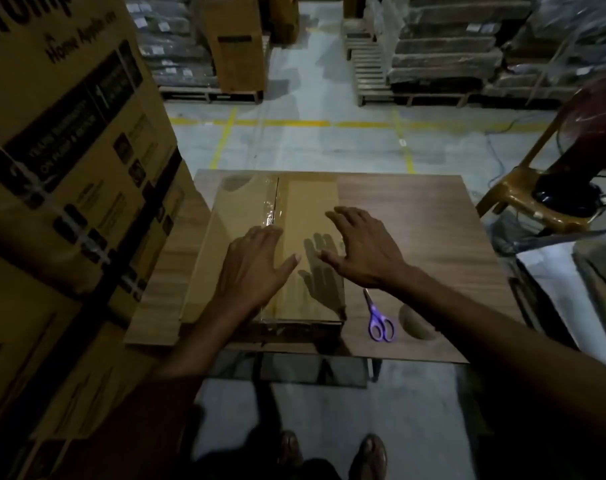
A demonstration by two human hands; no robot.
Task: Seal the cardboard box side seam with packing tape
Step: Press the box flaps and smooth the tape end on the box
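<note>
A flat cardboard box (308,202) lies on the wooden table (415,216). Clear packing tape (273,206) runs along its lengthwise seam, shiny and wrinkled at the far part. My left hand (253,268) rests palm down on the box over the near part of the taped seam, fingers spread. Just to the right, my right hand (360,244) hovers a little above the box with its fingers apart, casting a shadow on the cardboard. Neither hand holds anything. A brown tape roll (415,323) lies on the table near the front right, beside purple-handled scissors (379,322).
Tall printed cartons (62,202) stack close on the left, touching the table's edge. A yellow plastic chair (523,195) holding a fan (592,133) stands at the right. Pallets of wrapped goods (450,57) line the far side of the aisle. My feet (332,452) show below the table.
</note>
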